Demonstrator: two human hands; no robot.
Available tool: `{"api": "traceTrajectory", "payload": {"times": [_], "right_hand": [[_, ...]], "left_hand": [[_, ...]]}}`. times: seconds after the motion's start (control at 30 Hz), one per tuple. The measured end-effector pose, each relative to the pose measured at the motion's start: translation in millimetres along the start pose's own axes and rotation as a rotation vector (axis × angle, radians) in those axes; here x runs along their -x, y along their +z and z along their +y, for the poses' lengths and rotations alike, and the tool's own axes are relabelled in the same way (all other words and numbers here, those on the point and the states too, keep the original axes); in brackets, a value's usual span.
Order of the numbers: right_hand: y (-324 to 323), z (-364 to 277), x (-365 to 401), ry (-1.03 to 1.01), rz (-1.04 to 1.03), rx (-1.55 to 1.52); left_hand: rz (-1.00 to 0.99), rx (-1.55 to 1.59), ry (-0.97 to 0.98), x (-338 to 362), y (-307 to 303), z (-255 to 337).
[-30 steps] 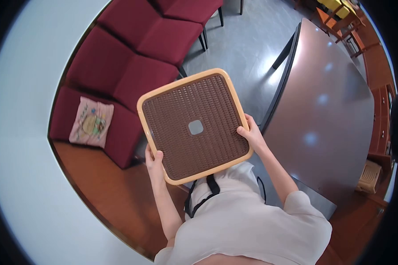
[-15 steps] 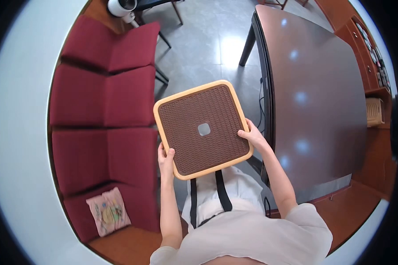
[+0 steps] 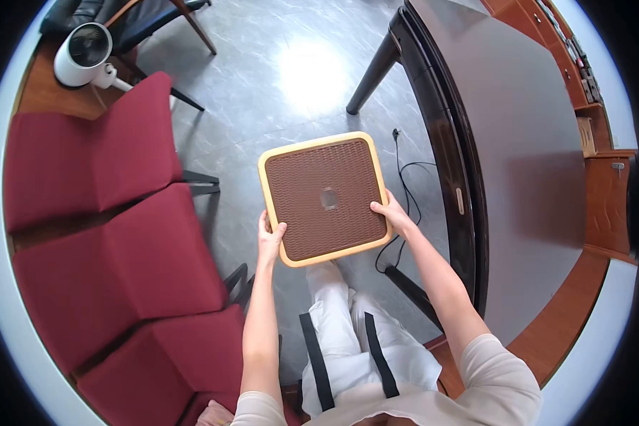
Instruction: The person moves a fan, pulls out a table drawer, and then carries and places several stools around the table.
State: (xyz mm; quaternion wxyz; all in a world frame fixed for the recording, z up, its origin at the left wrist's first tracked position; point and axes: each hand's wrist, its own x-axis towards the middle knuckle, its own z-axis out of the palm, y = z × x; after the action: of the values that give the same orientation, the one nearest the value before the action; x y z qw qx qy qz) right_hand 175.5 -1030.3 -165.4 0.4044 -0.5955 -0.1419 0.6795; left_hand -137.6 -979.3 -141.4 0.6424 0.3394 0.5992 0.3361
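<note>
A square brown woven-textured panel [image 3: 319,170] with a light wood-coloured rim and a small pale mark at its centre is held out over the floor. My left hand [image 3: 270,238] grips its lower left edge, thumb on top and fingers beneath. On the right edge, my right hand [image 3: 392,213] holds it the same way, its thumb lying on the brown surface. The panel's underside is hidden.
Red padded chairs [image 3: 142,241] line the left side. A white fan [image 3: 84,55] stands at the upper left. To the right is a large dark table [image 3: 532,177], with a black cable [image 3: 417,202] on the grey floor [image 3: 248,170] beside it.
The view has shifted forward, showing more floor and the cable with its plug. The panel, still in both hands, is turned slightly and sits a little farther from my body.
</note>
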Motion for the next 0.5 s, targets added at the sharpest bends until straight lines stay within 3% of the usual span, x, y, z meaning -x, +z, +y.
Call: {"api": "traceTrajectory", "payload": {"times": [0.27,0.37,0.43,0.5], "right_hand": [[-2,51,-82,0.045,0.097,-0.036],[-2,69,-83,-0.100,0.288,0.174],[21,58,-56,-0.090,0.488,0.465],[38,85,-34,-0.204,0.640,0.558]], "left_hand": [[0.015,-0.261,-0.143,-71,-5,-39],[0.033,-0.198,-0.162,-76,-2,-51],[-0.023,-0.237,-0.139,-69,3,-39],[0.064,-0.404,-0.077,-51,12,-32]]}}
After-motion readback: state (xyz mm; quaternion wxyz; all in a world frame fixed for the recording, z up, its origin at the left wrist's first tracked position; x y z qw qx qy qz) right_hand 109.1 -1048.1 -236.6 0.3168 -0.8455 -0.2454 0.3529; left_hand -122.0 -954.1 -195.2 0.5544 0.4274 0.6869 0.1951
